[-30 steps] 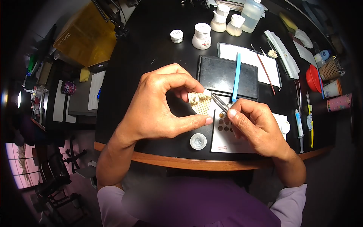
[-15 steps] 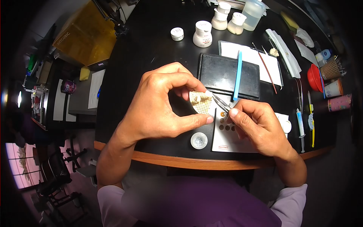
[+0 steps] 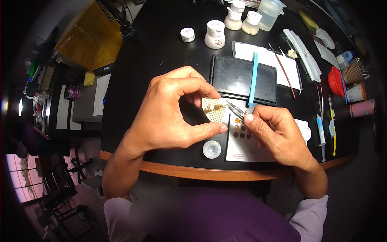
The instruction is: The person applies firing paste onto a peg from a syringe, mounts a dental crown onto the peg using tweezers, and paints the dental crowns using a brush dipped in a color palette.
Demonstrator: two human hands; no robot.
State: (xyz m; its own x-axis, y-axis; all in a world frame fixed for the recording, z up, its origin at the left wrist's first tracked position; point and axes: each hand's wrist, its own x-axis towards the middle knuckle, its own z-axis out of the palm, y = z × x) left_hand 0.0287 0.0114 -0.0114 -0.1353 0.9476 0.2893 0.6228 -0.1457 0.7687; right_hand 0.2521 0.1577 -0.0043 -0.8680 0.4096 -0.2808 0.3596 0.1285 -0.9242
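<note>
My left hand is curled around a small cream honeycomb firing tray, index finger at its top edge and thumb near the lower one. On the tray stand small tooth-like pieces; a white tooth crown sits at its upper right corner. My right hand pinches metal tweezers, whose tips point at that crown with a slight gap. Beneath the right hand lies a white Renfert plate with round wells. A small clear cup stands below my left thumb.
Behind the hands lies a black case with a blue strip across it. White jars and a bottle stand at the back. Syringe, brush and red bowl are to the right. A wooden edge borders the table.
The tweezer tips have drawn slightly away from the white crown, toward the right. My left hand and the firing tray stay nearly where they were.
</note>
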